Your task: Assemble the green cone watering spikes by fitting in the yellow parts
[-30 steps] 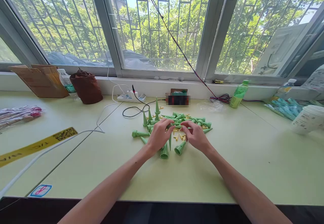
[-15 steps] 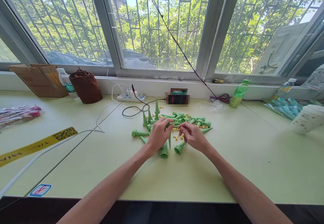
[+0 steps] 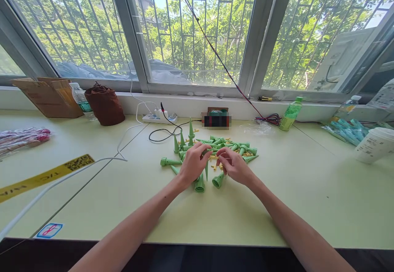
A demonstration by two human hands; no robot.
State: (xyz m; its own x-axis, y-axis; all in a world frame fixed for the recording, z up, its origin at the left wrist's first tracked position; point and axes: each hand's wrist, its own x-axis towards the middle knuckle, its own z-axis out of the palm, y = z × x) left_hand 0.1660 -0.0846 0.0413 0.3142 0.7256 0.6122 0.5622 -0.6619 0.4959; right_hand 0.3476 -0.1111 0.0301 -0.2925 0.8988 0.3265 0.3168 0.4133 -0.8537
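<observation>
My left hand (image 3: 194,161) is closed around a green plastic watering spike (image 3: 207,172), whose pointed end sticks down below the fingers; the rest of it is hidden by the hand. Close by on the right, my right hand (image 3: 234,163) pinches what looks like a small yellow plastic valve (image 3: 213,157) at its fingertips, facing the spike. More green spikes lie loose around both hands, among them one (image 3: 200,184) and another (image 3: 218,180) with their open ends toward me. Yellow valves (image 3: 214,167) are scattered between them.
Several green spikes (image 3: 191,132) stand upright behind my left hand. At the back are a power strip (image 3: 160,118), a dark blurred-out device (image 3: 216,120) and a green bottle (image 3: 291,114). A white cup (image 3: 374,145) is at right; a white cable (image 3: 61,177) crosses the left side.
My right hand's fingers have shifted very slightly at the tips. My left hand and the spike stay in nearly the same place.
</observation>
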